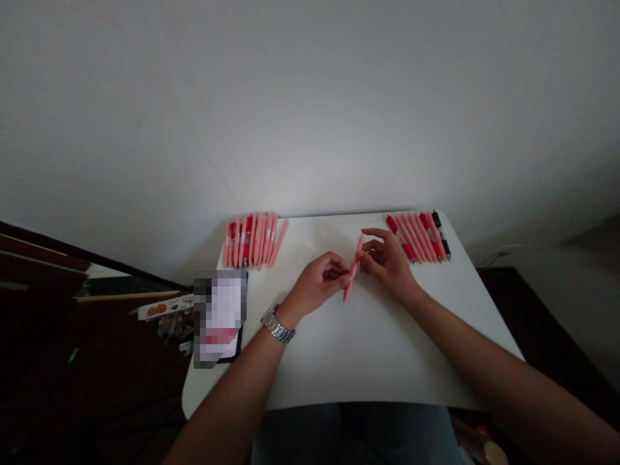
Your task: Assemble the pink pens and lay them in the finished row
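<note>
Both my hands hold one pink pen (353, 268) above the middle of a white table (368, 342). My left hand (320, 281), with a metal watch on its wrist, pinches the pen's lower half with curled fingers. My right hand (385, 258) grips the upper half between thumb and fingertips. The pen stands nearly upright, tilted slightly to the right at the top. A row of several pink and red pens (254, 240) lies at the table's far left. A second row of pink, red and black pens (420, 236) lies at the far right.
A blurred-out flat object (220, 316) rests on the table's left edge. Dark furniture and clutter (159, 310) fill the space left of the table. A plain white wall rises behind it. My legs in blue trousers (353, 433) show under the near edge.
</note>
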The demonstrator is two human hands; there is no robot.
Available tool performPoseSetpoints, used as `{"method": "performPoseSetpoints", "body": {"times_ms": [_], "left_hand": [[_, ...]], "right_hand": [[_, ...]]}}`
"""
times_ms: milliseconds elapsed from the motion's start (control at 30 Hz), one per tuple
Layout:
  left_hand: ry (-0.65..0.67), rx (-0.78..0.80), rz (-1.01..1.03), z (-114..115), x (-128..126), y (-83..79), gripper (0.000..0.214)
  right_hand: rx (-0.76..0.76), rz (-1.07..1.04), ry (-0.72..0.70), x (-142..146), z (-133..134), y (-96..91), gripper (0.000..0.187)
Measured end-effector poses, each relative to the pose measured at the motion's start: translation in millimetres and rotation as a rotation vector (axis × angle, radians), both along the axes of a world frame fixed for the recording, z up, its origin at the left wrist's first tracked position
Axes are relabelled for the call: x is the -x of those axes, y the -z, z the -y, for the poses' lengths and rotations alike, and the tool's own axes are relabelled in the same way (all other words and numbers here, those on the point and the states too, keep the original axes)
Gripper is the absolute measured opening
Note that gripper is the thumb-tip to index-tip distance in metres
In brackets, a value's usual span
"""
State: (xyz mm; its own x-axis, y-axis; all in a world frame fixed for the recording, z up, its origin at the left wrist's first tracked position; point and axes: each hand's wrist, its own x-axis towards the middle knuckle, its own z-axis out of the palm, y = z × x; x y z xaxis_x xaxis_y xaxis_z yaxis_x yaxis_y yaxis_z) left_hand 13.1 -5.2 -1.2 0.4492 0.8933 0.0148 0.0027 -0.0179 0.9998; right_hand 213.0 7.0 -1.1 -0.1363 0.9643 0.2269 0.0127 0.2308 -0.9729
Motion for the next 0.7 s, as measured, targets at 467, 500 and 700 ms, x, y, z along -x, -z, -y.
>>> {"method": "performPoseSetpoints", "body": {"times_ms": [467,500,700], "left_hand": [[-0.034,0.036,0.030,0.1,-0.5,-3.7,0.027],[-0.035,0.037,0.029,0.0,-0.4,-3.3,0.027],[-0.043,0.044,0.036,-0.5,0.0,-0.8,0.029]], "right_hand": [[0.015,-0.004,-0.002,-0.3,-1.7,5.7,0.043],[0.016,-0.004,-0.005,0.1,-1.5,5.4,0.044],[0.009,0.012,-0.013,0.3,-1.1,4.5,0.046]]}}
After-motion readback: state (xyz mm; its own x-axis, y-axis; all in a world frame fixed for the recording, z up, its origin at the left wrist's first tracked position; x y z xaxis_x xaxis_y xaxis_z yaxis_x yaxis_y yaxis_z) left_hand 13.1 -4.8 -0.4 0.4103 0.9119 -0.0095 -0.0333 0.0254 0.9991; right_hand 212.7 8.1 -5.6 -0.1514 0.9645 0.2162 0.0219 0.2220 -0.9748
